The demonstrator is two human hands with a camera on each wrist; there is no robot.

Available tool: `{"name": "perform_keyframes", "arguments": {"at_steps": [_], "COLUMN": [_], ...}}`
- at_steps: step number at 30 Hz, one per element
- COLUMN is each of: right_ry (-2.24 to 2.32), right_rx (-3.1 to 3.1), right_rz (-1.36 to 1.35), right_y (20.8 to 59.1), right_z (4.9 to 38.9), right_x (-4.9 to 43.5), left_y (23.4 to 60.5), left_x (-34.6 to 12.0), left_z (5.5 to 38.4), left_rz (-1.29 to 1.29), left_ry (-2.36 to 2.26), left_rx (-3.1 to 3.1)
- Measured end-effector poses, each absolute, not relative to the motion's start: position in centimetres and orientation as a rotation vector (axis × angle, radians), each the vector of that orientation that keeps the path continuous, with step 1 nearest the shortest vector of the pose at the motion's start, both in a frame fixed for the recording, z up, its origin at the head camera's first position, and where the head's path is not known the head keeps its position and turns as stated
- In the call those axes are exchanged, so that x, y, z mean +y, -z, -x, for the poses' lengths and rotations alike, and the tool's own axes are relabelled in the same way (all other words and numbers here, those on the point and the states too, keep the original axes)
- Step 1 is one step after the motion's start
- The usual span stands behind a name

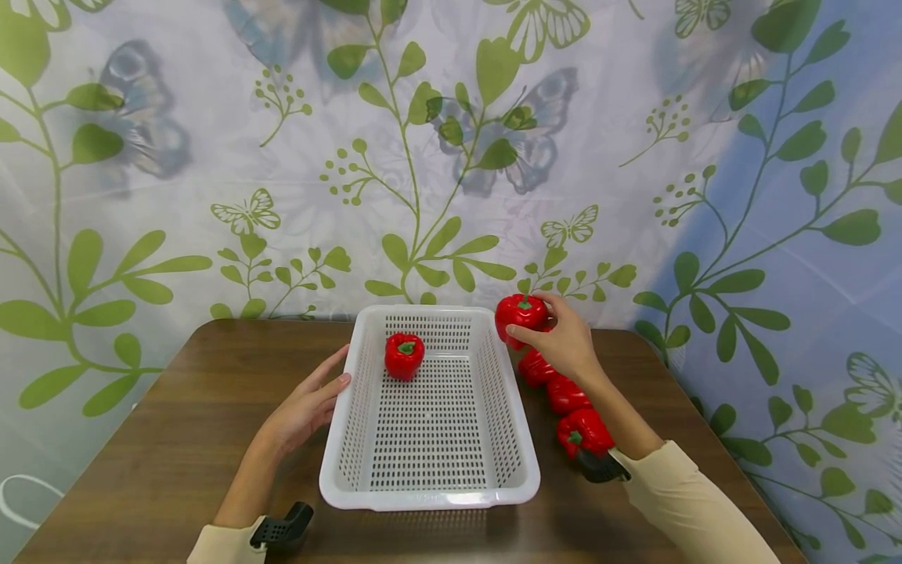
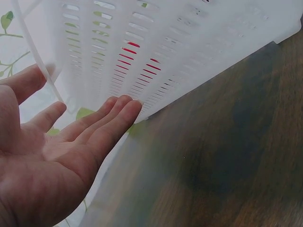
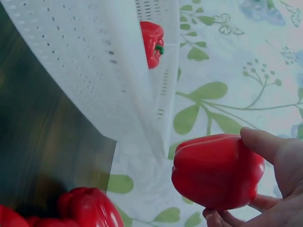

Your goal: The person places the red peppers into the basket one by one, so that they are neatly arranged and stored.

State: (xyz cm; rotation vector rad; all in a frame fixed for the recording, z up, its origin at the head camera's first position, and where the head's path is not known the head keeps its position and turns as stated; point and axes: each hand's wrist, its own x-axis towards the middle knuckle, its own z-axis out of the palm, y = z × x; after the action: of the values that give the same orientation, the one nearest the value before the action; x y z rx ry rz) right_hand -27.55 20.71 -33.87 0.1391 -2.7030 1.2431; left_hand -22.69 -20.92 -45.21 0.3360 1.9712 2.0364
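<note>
My right hand (image 1: 569,345) grips a red bell pepper (image 1: 520,313) between thumb and fingers, beside the far right corner of a white plastic basket (image 1: 430,499). In the right wrist view the held pepper (image 3: 215,172) is off the table and outside the basket wall. My left hand (image 1: 303,411) touches the basket's left side. The left wrist view shows its fingers (image 2: 106,125) fairly straight along the slotted wall, with a digit at the rim. Another red bell pepper (image 1: 405,357) stands inside the basket near its far left, green stem up.
Several more red bell peppers, such as the nearest one (image 1: 588,432), lie in a row right of the basket, partly behind my right forearm. Beneath everything is a brown wooden table (image 1: 162,439). A leaf-and-butterfly patterned cloth (image 1: 296,157) hangs behind its far edge.
</note>
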Motion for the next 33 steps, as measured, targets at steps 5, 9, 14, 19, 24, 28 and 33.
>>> {"name": "perform_keyframes", "arguments": {"at_steps": [5,9,14,19,24,28,33], "right_ry": [-1.287,-1.304,-1.323,-1.303,-1.279,-1.271,-1.231], "right_rx": [-2.687,-2.677,-2.690,-2.705,-2.737,-2.747,-2.788], "right_rz": [-0.179,-0.208,-0.238,-0.270,-0.303,-0.323,-0.343], "right_y": [34.1,34.2,34.4,34.7,35.6,36.5,37.3], "right_z": [28.0,28.4,28.7,29.0,29.4,29.7,29.9], "right_x": [19.9,19.0,18.0,17.3,16.4,15.4,14.7], "left_y": [45.2,45.3,45.3,45.3,45.3,45.4,45.5], "left_x": [-20.9,-21.0,-21.1,-21.0,-20.9,-21.1,-21.1], "left_z": [22.8,22.8,22.8,22.8,22.8,22.9,22.9], "left_rz": [-0.334,-0.332,-0.322,-0.322,-0.330,-0.354,-0.345], "left_ry": [-2.039,-2.038,-2.045,-2.047,-2.040,-2.029,-2.033], "left_rx": [1.965,1.966,1.960,1.951,1.957,1.952,1.948]}}
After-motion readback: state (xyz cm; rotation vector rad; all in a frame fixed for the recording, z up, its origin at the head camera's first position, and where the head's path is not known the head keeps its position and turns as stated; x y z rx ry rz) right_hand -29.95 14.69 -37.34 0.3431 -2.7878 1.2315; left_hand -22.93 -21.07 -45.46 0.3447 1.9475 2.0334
